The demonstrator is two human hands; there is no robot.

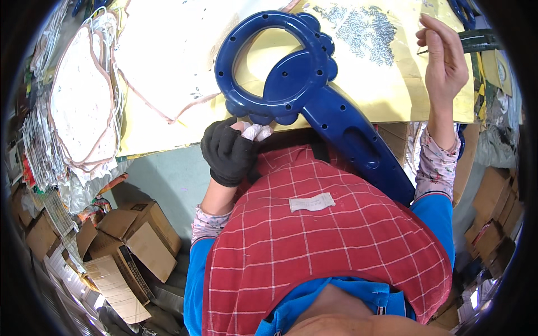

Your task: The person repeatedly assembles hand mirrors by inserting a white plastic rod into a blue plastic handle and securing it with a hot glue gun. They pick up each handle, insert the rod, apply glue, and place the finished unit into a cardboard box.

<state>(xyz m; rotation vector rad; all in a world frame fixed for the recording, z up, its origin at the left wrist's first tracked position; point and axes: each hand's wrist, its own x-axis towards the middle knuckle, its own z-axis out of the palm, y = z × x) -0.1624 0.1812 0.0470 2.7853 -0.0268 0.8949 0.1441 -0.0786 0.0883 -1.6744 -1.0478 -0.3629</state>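
A large dark-blue plastic part point(350, 123), with a ring at one end, a rounded disc inside it and a long arm, lies over the table's near edge. Its arm slopes down to the right against my apron. My left hand point(228, 150), in a black fingerless glove with white-wrapped fingertips, is curled closed just below the ring; whatever is in its fingers is hidden. Bare and raised at the right, my right hand point(447, 64) has loosely bent fingers, apart at the tips. It overlaps a dark-green screwdriver-like tool point(479, 41), whose thin tip shows left of the palm.
Many small metal screws point(367, 33) are spread on the yellow table cover point(409, 92). White brown-edged pieces point(168, 56) lie at the left, beside a hanging stack of similar pieces point(81, 95). Opened cardboard boxes point(151, 246) stand low at the left; more boxes point(493, 201) are at the right.
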